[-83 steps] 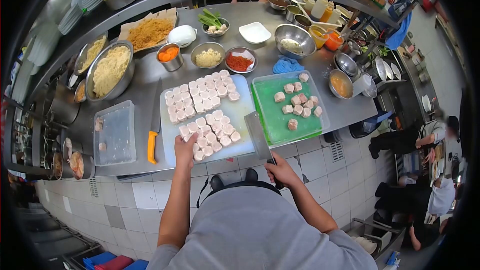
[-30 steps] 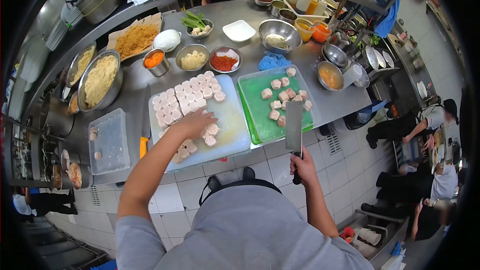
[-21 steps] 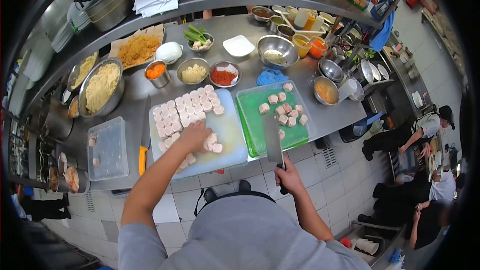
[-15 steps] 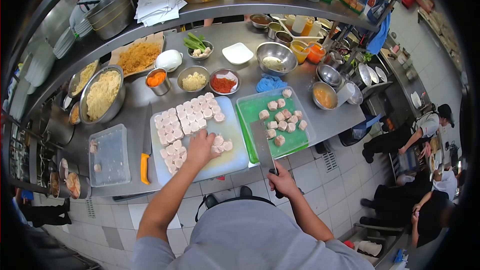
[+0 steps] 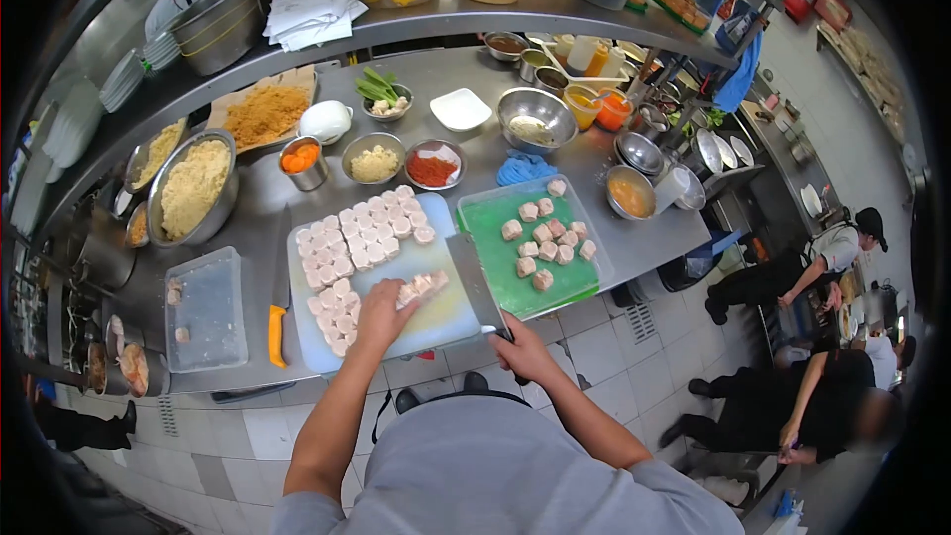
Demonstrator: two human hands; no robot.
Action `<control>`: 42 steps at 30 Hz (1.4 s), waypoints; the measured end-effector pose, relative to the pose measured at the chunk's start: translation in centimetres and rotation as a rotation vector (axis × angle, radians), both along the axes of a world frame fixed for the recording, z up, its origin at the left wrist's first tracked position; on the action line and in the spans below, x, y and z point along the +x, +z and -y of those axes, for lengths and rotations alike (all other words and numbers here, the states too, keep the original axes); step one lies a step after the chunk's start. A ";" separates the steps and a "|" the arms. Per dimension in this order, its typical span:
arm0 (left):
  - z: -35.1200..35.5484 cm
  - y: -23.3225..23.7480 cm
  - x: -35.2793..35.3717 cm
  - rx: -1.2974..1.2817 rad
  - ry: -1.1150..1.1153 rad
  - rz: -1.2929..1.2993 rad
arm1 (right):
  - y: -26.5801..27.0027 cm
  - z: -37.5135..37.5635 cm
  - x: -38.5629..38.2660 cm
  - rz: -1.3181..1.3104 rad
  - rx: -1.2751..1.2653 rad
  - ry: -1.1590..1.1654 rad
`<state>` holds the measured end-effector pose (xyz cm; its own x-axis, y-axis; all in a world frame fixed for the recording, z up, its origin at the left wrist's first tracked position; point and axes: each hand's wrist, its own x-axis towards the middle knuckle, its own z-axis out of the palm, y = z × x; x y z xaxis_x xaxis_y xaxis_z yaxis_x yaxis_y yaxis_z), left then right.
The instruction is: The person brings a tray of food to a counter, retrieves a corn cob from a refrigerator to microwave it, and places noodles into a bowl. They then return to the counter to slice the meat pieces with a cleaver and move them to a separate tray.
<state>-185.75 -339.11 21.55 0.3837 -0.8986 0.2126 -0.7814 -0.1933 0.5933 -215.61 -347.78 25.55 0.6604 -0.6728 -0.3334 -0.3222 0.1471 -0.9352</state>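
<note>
My right hand [image 5: 527,353] is closed round the dark handle of a cleaver [image 5: 475,280]. Its broad blade points away from me, over the gap between the white cutting board [image 5: 451,322] and the green tray. On the board my left hand [image 5: 384,317] has its fingers and thumb closed at the left end of a short row of pale meat pieces [image 5: 426,285]. Rows of pale meat cubes [image 5: 369,238] cover the board's left and far parts. Several more cubes [image 5: 543,233] lie scattered in the green-bottomed plastic tray [image 5: 483,213].
An orange-handled knife [image 5: 276,332] and a clear tray [image 5: 238,312] lie left of the board. Behind stand bowls of red powder [image 5: 431,170], minced garlic [image 5: 374,163] and crumbs [image 5: 194,188]. A blue cloth [image 5: 525,167] rests behind the green tray. Co-workers [image 5: 832,258] stand at the right.
The cleaver has swung left from over the green tray to the board's right edge. My left hand has shifted slightly left and nearer me, and the small row of meat now lies straighter.
</note>
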 end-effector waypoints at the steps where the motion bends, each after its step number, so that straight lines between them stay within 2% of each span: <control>1: 0.2 0.0 0.0 0.016 0.020 0.009 | 0.0 -0.1 0.3 0.003 -0.057 0.014; 5: 0.4 -0.4 0.5 -0.069 0.014 0.018 | -0.4 -0.3 2.2 0.005 -0.205 0.017; 9: -1.3 0.0 1.7 0.087 0.051 -0.103 | 0.6 -0.6 3.9 -0.116 -0.263 -0.015; 10: -1.6 0.0 1.7 0.092 0.066 -0.105 | 0.8 -0.7 4.5 -0.116 -0.258 0.001; 12: -1.5 0.2 1.6 0.090 0.053 -0.095 | 1.6 -0.6 5.6 -0.095 -0.423 0.042; 16: -1.7 -0.1 1.4 0.061 0.061 -0.092 | 1.7 -0.7 8.3 -0.107 -0.388 0.109; 18: -1.9 -0.6 1.5 0.003 0.041 -0.073 | 0.7 -0.8 9.5 -0.047 -0.498 0.103; 25: -2.0 -0.4 1.4 -0.003 0.078 -0.088 | -0.6 -0.6 11.6 -0.061 -0.484 0.086; 27: -2.1 -0.3 1.3 -0.042 0.062 -0.038 | 0.5 -0.4 11.4 -0.079 -0.270 0.070; 28: -2.0 -0.1 1.3 -0.040 0.060 -0.037 | 1.2 -0.5 11.3 -0.078 -0.268 0.068; 30: -2.1 0.3 1.1 -0.002 0.070 -0.098 | 2.2 -0.9 11.1 0.050 -0.316 -0.041; 34: -1.7 0.4 1.2 0.035 0.061 -0.098 | 0.7 -0.9 11.7 0.111 -0.303 -0.089; 36: -1.6 0.0 1.4 0.042 0.063 -0.117 | -1.8 0.0 12.1 -0.048 -0.540 0.116; 40: -1.7 0.6 1.2 0.056 0.066 -0.122 | 0.6 0.0 11.7 -0.084 -0.293 0.136; 42: -1.6 0.2 1.4 0.049 0.057 -0.081 | 0.9 -0.4 11.3 -0.073 -0.353 0.133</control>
<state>-184.35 -337.51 21.72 0.4488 -0.8833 0.1353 -0.7179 -0.2662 0.6432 -204.34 -347.39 26.41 0.7329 -0.6646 -0.1454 -0.3841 -0.2279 -0.8947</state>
